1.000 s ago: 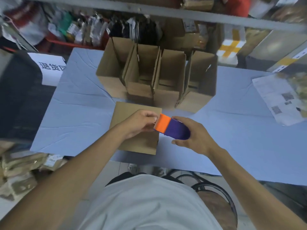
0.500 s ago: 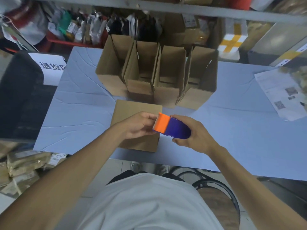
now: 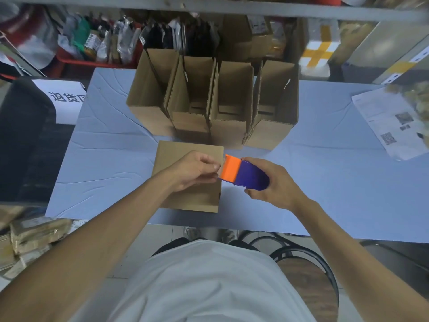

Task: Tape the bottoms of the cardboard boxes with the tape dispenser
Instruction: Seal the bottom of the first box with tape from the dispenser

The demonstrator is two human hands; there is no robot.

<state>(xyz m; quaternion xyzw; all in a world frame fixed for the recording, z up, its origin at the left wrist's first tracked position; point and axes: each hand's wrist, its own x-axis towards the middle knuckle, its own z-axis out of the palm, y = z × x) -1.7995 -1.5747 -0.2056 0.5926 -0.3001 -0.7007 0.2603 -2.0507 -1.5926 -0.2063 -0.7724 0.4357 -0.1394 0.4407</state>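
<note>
Fingertips of left hand pinch at orange front of tape dispenser, tape end itself too small to see; right hand wraps purple plastic body; risk: thin film slips, sticks to itself or lands crooked off the seam; flat matte cardboard box lies beneath on blue tabletop; four open boxes stand behind.

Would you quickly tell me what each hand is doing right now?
Left hand: fingers pinched together at the orange end of the tape dispenser; tape itself not discernible.
Right hand: closed around the tape dispenser's purple body.
</note>
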